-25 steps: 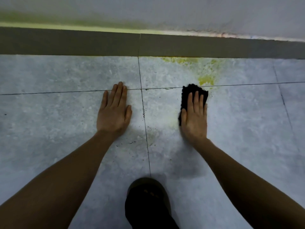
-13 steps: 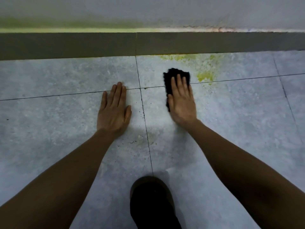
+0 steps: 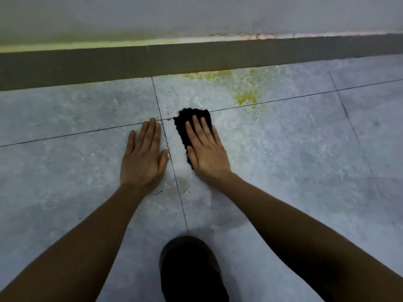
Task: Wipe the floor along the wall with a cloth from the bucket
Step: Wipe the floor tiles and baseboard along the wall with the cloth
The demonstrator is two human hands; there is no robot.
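Observation:
A black cloth (image 3: 187,119) lies flat on the grey tiled floor (image 3: 294,160), pressed down by my right hand (image 3: 206,152), whose fingers cover most of it. My left hand (image 3: 144,159) rests flat on the floor just left of a tile joint, fingers together, holding nothing. A yellow stain (image 3: 245,98) marks the tile beyond the cloth, and more yellow runs along the foot of the dark skirting (image 3: 87,66). The bucket is not in view.
The pale wall (image 3: 196,16) rises above the skirting across the whole top of the view. My dark shoe (image 3: 189,271) stands on the floor at the bottom centre. Whitish wet residue spreads around the cloth.
My right hand has slid the cloth leftward, from right of the stain to close beside my left hand, and slightly back from the wall. The left hand has stayed planted.

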